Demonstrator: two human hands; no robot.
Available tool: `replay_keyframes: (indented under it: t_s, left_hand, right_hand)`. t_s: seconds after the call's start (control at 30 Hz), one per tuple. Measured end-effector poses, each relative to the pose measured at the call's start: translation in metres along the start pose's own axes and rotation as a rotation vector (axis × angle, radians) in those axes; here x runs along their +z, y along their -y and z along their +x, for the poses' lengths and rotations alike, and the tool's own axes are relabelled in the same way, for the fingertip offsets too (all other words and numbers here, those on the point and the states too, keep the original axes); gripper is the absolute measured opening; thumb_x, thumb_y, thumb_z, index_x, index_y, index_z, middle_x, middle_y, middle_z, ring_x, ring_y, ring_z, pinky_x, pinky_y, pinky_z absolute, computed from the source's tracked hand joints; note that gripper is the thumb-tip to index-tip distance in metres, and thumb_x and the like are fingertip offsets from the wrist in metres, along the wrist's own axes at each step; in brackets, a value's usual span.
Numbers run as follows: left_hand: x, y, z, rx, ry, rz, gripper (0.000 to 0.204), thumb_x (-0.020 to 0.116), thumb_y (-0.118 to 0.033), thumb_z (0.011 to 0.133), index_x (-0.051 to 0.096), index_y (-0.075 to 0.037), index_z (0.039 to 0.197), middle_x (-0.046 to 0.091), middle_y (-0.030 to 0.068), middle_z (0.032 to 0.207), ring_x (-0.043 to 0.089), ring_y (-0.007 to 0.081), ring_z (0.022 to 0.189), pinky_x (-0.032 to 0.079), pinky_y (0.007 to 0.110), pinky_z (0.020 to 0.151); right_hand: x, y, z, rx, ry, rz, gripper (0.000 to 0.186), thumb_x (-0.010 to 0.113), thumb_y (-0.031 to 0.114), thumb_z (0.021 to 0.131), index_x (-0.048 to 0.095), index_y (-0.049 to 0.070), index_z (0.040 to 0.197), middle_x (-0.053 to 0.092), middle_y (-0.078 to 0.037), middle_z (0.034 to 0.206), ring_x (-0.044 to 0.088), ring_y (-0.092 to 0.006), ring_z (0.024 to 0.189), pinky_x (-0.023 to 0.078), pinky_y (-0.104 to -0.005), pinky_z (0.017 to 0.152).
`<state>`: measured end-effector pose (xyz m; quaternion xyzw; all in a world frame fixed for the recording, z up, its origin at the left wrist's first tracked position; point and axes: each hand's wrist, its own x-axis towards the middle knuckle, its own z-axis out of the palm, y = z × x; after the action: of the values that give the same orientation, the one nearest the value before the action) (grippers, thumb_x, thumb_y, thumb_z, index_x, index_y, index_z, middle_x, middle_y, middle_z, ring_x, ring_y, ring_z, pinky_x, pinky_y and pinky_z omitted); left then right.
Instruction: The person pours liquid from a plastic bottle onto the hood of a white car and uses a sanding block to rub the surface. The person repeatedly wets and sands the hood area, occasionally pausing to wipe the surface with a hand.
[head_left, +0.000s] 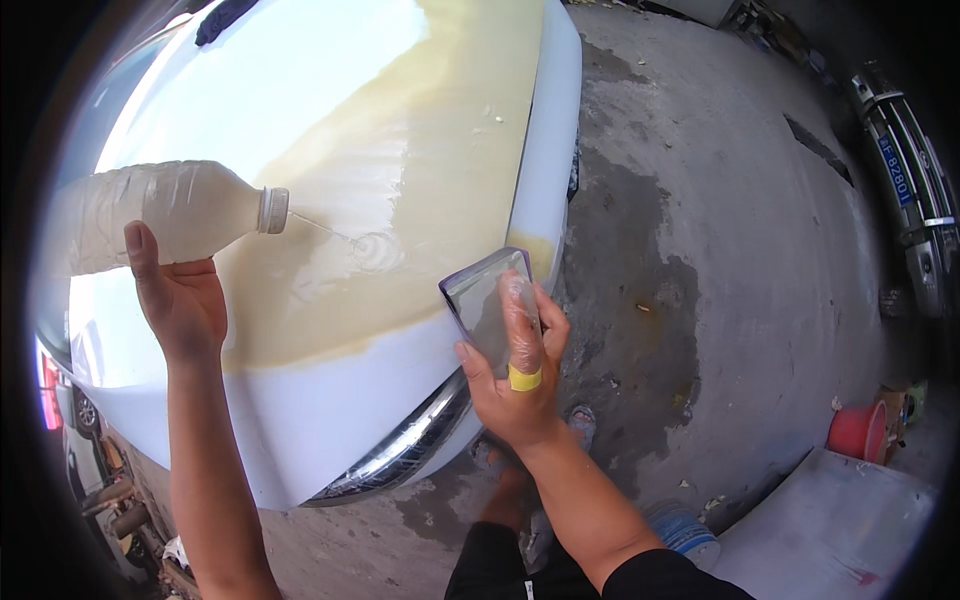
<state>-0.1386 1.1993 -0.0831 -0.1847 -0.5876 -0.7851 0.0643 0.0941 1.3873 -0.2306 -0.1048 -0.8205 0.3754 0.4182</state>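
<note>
A large clear plastic bottle (190,215) of cloudy liquid lies on its side in my left hand (185,300), fingers wrapped around it from below. From its capped mouth a thin jet lands on the white car hood (290,410), spreading in a small puddle over a wide yellowish patch (450,190). My right hand (515,390) grips a flat rectangular grey block (482,295), probably a sanding block, at the hood's front right edge. One finger of that hand is wrapped in clear plastic, with yellow tape at its base.
Below the hood edge sits the car's headlight (410,440). The concrete floor (760,300) has dark wet patches. At right are a red bucket (858,432), a pale flat panel (820,530) and another vehicle's front (905,170). A blue round container (685,535) stands by my right arm.
</note>
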Motion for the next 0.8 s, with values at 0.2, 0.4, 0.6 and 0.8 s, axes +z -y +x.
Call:
replay_keyframes:
  t_s: [0.2,0.4,0.6,0.8]
  left_hand:
    - [0.005,0.023,-0.002,-0.089,-0.049,0.014,0.057,0.050,-0.043,0.101,0.042,-0.001,0.139,0.054,0.0143,0.136,0.053,0.0259,0.127,0.039,0.042,0.112]
    - [0.011,0.024,-0.003,-0.149,-0.049,-0.037,0.058,0.046,-0.044,0.102,0.043,0.003,0.137,0.055,0.0166,0.134,0.053,0.0285,0.126,0.037,0.045,0.113]
    - [0.008,0.026,-0.003,-0.141,0.017,-0.010,0.058,0.045,-0.043,0.103,0.043,0.004,0.136,0.055,0.0177,0.135,0.053,0.0292,0.127,0.037,0.045,0.113]
    - [0.004,0.027,-0.002,-0.145,-0.007,-0.040,0.057,0.044,-0.042,0.104,0.041,0.003,0.138,0.053,0.0182,0.137,0.052,0.0296,0.128,0.037,0.046,0.113]
  right_hand:
    - [0.002,0.014,-0.036,0.122,0.000,0.025,0.088,0.080,0.006,0.077,0.031,0.014,0.149,0.054,-0.016,0.141,0.044,-0.0429,0.129,0.037,-0.0488,0.105]
    - [0.006,0.009,-0.036,0.123,-0.060,0.058,0.085,0.078,0.005,0.078,0.032,0.013,0.149,0.054,-0.016,0.141,0.045,-0.0425,0.128,0.037,-0.0495,0.104]
    - [0.000,0.006,-0.012,0.116,-0.052,0.043,0.089,0.079,0.004,0.077,0.029,0.014,0.150,0.053,-0.015,0.142,0.046,-0.0428,0.126,0.037,-0.0500,0.105]
    - [-0.003,0.020,-0.041,0.157,0.036,0.009,0.093,0.079,0.003,0.076,0.027,0.014,0.152,0.057,-0.014,0.138,0.045,-0.0427,0.127,0.037,-0.0509,0.103]
